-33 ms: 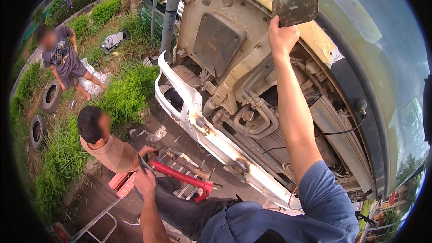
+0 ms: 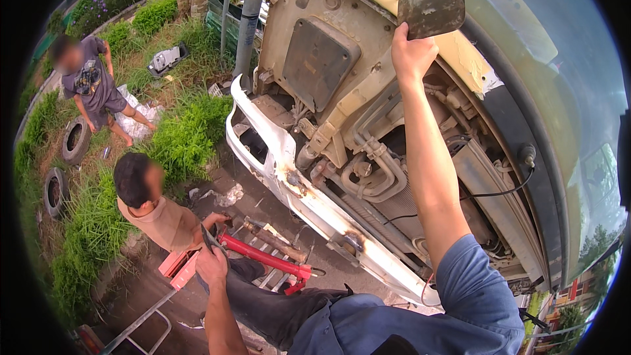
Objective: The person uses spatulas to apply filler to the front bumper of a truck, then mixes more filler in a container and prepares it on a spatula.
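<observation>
At far left, two worn tyres lie in grass, near a standing person in dark clothes. Closer in, a co-worker in a tan shirt faces right. Just beside the co-worker's hands, the wearer's left hand has its fingers curled on a thin dark piece, partly hidden; whether the co-worker also touches it, I cannot tell. To the right, a red metal bar slants over the ground. Next comes a scorched white bumper, tilted along the front of a vehicle whose bare metal and pipes are exposed. The wearer's right arm reaches up across it; the right hand is closed, pinching the lower edge of a scuffed dark plate. The plate overlaps a yellow panel in view; contact is unclear. At far right curves the windscreen.
</observation>
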A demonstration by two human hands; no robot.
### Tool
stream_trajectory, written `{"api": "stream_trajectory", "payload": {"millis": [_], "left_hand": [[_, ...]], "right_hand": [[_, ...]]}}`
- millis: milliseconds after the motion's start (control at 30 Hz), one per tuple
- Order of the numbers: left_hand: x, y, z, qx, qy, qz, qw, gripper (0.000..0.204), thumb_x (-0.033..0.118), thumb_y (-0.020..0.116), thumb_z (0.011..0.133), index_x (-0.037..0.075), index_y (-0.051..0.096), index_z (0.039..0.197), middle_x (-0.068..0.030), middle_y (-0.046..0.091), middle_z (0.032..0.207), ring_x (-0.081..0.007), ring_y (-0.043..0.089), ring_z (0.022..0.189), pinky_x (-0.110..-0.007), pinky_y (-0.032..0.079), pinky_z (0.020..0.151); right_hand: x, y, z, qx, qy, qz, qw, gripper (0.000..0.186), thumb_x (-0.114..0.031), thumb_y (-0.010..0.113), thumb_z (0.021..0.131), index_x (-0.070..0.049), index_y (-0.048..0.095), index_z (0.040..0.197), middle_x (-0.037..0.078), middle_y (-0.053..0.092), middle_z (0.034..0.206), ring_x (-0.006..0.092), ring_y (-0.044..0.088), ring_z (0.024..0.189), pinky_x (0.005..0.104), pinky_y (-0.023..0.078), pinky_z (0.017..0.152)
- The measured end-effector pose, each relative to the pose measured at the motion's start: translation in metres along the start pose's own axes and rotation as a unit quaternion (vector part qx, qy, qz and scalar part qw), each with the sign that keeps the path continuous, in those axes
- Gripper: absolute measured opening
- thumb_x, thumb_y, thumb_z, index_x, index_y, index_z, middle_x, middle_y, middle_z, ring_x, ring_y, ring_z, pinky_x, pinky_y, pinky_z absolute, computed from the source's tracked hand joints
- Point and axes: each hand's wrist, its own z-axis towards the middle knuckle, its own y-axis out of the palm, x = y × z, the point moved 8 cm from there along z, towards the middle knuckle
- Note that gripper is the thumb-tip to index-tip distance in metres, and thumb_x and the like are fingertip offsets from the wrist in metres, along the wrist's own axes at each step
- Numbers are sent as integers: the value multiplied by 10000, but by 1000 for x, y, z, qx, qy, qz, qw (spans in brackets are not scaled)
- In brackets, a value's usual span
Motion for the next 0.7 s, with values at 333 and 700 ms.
{"api": "stream_trajectory", "payload": {"millis": [333,700], "left_hand": [[-7,10,0,-11,4,5,1000,205,174,545,845,-21,602,874,-256,644,761,-437,634,734,-537,472,687],[-7,8,-1,-5,-6,36,999,223,191,545,853,-26,597,849,-250,642,742,-433,633,720,-534,478,682]], "right_hand": [[-5,0,0,8,-23,30,999,253,-214,658,795,38,644,779,230,672,732,423,663,724,484,526,722],[-2,1,2,2,-4,12,1000,293,-230,665,797,59,671,845,248,673,763,404,677,752,449,526,705]]}}
